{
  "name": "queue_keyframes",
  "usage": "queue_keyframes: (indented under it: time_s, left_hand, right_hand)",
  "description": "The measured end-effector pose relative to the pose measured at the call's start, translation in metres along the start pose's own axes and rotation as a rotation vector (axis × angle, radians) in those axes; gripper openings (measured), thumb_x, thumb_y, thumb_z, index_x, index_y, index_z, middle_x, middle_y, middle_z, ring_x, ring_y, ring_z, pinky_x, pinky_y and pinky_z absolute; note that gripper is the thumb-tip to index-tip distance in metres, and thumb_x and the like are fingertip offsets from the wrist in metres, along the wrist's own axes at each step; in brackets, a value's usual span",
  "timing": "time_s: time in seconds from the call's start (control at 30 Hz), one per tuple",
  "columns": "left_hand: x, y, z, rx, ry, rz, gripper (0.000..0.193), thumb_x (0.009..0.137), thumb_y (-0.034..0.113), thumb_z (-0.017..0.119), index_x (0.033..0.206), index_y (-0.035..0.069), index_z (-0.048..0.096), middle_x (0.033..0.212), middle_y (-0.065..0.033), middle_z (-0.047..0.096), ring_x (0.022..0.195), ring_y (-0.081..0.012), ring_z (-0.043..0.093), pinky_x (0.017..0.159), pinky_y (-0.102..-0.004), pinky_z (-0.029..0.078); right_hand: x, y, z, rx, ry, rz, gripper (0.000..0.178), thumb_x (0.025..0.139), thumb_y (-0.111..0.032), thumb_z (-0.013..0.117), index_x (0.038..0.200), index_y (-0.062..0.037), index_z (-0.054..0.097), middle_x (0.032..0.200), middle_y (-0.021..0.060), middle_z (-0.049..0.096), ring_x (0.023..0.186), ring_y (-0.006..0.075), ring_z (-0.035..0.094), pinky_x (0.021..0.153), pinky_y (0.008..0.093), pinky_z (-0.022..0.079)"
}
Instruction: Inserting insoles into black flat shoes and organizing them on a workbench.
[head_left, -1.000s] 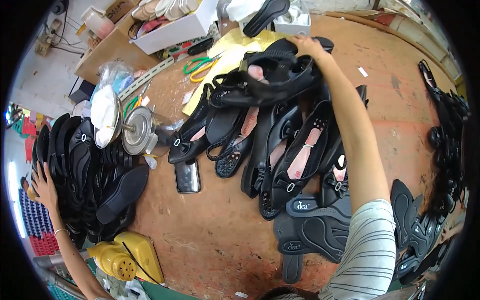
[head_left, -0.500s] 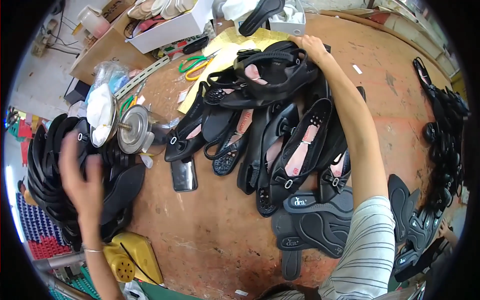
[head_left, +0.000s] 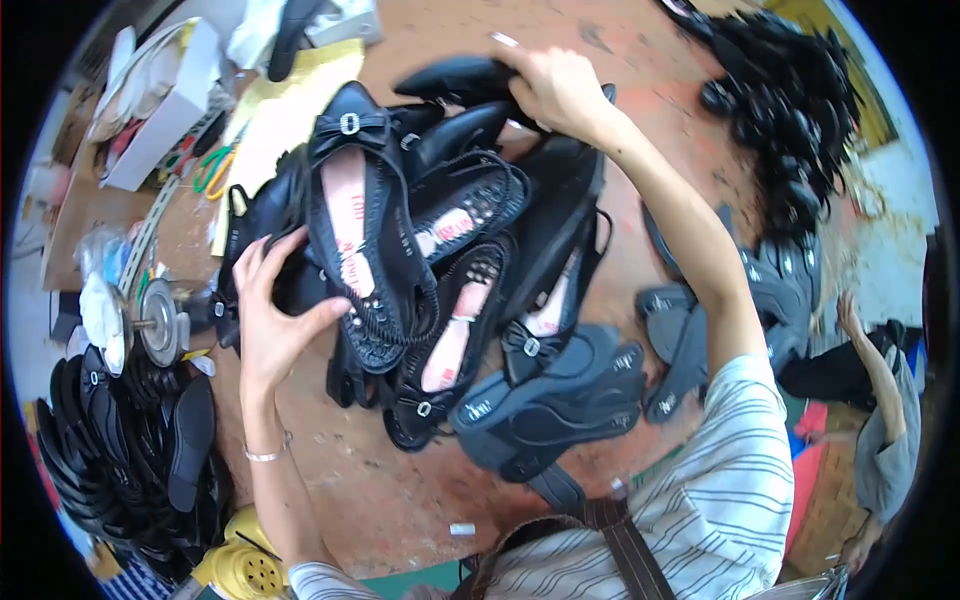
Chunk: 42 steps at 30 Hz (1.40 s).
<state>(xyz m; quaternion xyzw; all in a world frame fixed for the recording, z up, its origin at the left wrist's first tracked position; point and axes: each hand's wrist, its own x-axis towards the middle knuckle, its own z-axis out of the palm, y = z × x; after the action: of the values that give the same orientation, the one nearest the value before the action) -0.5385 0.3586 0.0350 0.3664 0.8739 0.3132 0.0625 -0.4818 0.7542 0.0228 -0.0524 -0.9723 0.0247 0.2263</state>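
A heap of black flat shoes lies before me on the brown table. On top, a slingback flat [head_left: 398, 245] with a bow and buckle points its toe away from me, its pink insole showing. My left hand [head_left: 275, 325] presses against the heap's left side, fingers and thumb spread. Its thumb touches that flat near the heel; some fingertips are partly hidden. At the heap's far side, my right hand [head_left: 560, 92] is closed on a pointed black shoe [head_left: 450, 78]. A bowed flat [head_left: 440, 350] and another black shoe [head_left: 545, 315] lie at the near side.
Grey insoles [head_left: 570, 420] lie right of the heap, with others [head_left: 670, 320] beyond. Stacked black shoe parts [head_left: 120, 430] stand left, a yellow object [head_left: 245, 572] below them. Scissors [head_left: 218, 180] and a white box [head_left: 165, 130] are far left. Another person [head_left: 888, 430] is at right.
The view has swung right. My left hand has come from above the left stack to the shoe heap. My right hand now grips a shoe, and the shoes have shifted and turned.
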Motion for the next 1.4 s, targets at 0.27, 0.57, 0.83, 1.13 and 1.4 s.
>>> queue_keyframes:
  time_s: [0.27, 0.57, 0.83, 1.13, 1.4]
  left_hand:
    - [-0.112, 0.026, 0.037, -0.092, -0.081, -0.246, 0.051, 0.08, 0.023, 0.078, 0.123, 0.002, 0.063, 0.122, -0.0164, 0.062, 0.116, -0.0269, 0.057, 0.088, -0.0361, 0.05]
    - [-0.199, 0.098, 0.111, 0.209, 0.076, -0.105, 0.063, 0.079, 0.011, 0.069, 0.139, 0.01, 0.05, 0.146, -0.0283, 0.036, 0.133, -0.0447, 0.037, 0.109, -0.0498, 0.034]
    - [-0.239, 0.125, 0.146, 0.047, 0.398, -0.044, 0.033, 0.086, 0.007, 0.064, 0.118, 0.006, 0.065, 0.134, -0.0189, 0.052, 0.122, -0.0375, 0.049, 0.103, -0.0463, 0.04]
    - [-0.294, 0.153, 0.172, 0.001, 0.314, 0.082, 0.029, 0.081, 0.011, 0.07, 0.11, 0.01, 0.07, 0.13, -0.011, 0.056, 0.123, -0.0336, 0.05, 0.109, -0.0468, 0.034]
    - [-0.22, 0.145, 0.155, 0.344, 0.097, 0.279, 0.049, 0.089, 0.035, 0.064, 0.126, 0.004, 0.059, 0.132, -0.0157, 0.056, 0.132, -0.0311, 0.044, 0.112, -0.0529, 0.028]
  right_hand:
    - [-0.06, -0.061, -0.128, 0.749, 0.614, 0.04, 0.044, 0.073, 0.019, 0.039, 0.108, 0.0022, 0.06, 0.084, 0.0161, 0.067, 0.079, 0.0142, 0.062, 0.069, 0.0263, 0.05]
    - [-0.185, -0.169, -0.113, 0.328, 0.282, -0.543, 0.034, 0.074, -0.006, 0.063, 0.108, -0.0082, 0.063, 0.105, 0.0105, 0.063, 0.107, 0.029, 0.06, 0.103, 0.0443, 0.044]
    - [-0.39, -0.188, -0.092, 0.283, -0.191, 0.273, 0.042, 0.075, -0.023, 0.078, 0.107, -0.0017, 0.061, 0.087, 0.0123, 0.062, 0.093, 0.0332, 0.059, 0.078, 0.0442, 0.048]
    - [-0.39, -0.162, -0.123, 0.977, -0.712, 0.418, 0.032, 0.078, -0.012, 0.077, 0.103, 0.0018, 0.063, 0.082, 0.0119, 0.069, 0.078, 0.0149, 0.066, 0.07, 0.032, 0.05]
    - [-0.427, -0.14, -0.133, 0.98, -0.323, 0.667, 0.052, 0.082, 0.006, 0.066, 0.131, 0.0004, 0.051, 0.09, 0.0072, 0.069, 0.081, 0.0121, 0.064, 0.071, 0.0253, 0.052]
